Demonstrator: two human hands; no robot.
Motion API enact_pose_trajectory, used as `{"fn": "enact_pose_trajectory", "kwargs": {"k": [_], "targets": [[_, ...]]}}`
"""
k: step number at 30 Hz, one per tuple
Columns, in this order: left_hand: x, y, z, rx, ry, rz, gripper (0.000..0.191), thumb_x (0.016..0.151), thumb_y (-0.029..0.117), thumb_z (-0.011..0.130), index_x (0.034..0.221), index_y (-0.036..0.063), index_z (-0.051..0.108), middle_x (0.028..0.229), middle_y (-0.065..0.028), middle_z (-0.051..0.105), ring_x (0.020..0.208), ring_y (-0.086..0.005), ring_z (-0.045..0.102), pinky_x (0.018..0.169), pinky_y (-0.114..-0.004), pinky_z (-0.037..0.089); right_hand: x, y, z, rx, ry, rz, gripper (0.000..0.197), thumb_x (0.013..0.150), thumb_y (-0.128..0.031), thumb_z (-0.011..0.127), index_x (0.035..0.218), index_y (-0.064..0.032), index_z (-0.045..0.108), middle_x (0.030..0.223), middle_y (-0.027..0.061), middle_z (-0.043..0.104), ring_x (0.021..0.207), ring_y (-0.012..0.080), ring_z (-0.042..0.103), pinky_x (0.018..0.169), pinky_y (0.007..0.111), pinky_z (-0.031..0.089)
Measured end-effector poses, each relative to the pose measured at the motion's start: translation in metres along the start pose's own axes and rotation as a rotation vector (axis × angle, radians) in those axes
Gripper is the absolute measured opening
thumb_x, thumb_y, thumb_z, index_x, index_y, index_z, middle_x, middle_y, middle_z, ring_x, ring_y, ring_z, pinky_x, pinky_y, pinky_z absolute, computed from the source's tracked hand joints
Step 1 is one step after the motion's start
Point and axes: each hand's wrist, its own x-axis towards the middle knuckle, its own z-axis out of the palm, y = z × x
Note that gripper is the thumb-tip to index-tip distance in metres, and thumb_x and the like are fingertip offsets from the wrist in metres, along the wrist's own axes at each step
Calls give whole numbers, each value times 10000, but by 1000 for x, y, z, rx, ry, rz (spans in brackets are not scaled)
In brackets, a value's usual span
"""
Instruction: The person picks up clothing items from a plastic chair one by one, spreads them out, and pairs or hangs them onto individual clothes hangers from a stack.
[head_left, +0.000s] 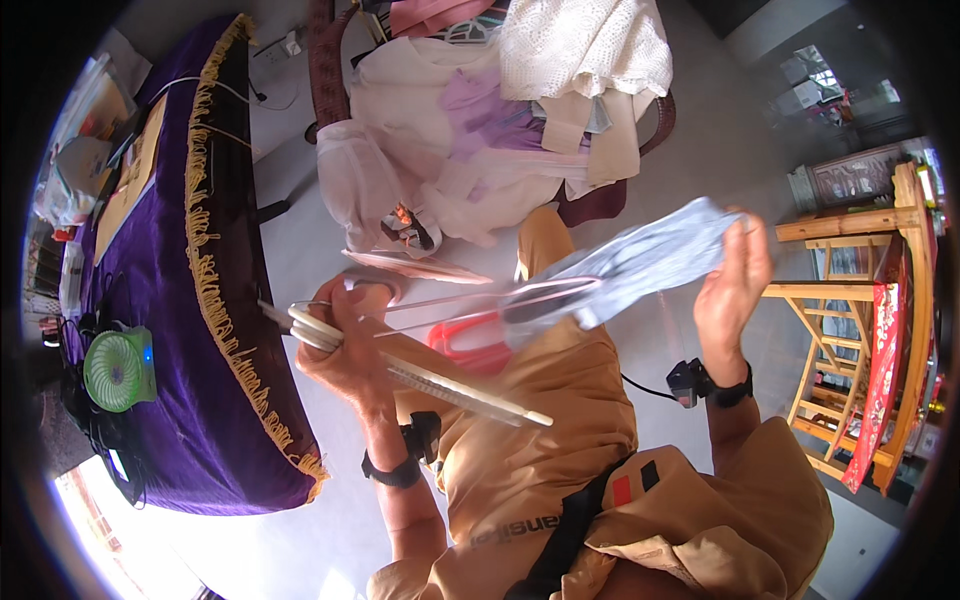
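Note:
My left hand (349, 337) is closed around a bundle of white clothes hangers (319, 328). One thin pale hanger (559, 287) reaches to the right and into a light blue-grey garment (660, 255), which is blurred. At that garment's far end, my right hand (735, 292) pinches the fabric and holds it stretched out to the right. Below it, another white hanger arm (480, 394) points across my lap. A red looped plastic thing (465, 341) shows behind the garment, too blurred to name surely.
Ahead, a dark-framed chair (328, 67) bears a heap of pale clothes (420, 97), with a white lace knit piece (585, 49) on top. A table with a purple fringed cloth (225, 420) and green fan (118, 369) stands left. At right is a wooden frame (847, 225).

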Motion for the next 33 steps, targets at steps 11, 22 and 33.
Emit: {"fn": "enact_pose_trajectory", "kwargs": {"k": [11,22,33], "targets": [[-5,3,-3,15,-1,32,262,873,194,555,791,-41,639,683,-74,635,615,-118,563,558,-266,431,68,-26,-20,230,-336,161,171,928,-124,485,936,17,582,779,-14,561,688,31,493,638,180,416],[-23,22,2,-49,15,-42,251,891,146,505,735,-19,611,660,-44,597,616,-112,513,627,-273,417,350,12,37,283,-190,-49,299,881,-240,557,1111,-49,539,1035,52,593,876,147,582,735,284,480],[-33,11,2,59,-37,-87,256,905,129,496,1101,15,615,814,-16,575,711,-84,507,652,-230,406,231,165,78,-279,-739,97,191,833,-201,598,963,-67,635,834,17,637,709,95,590,650,239,468]]}}
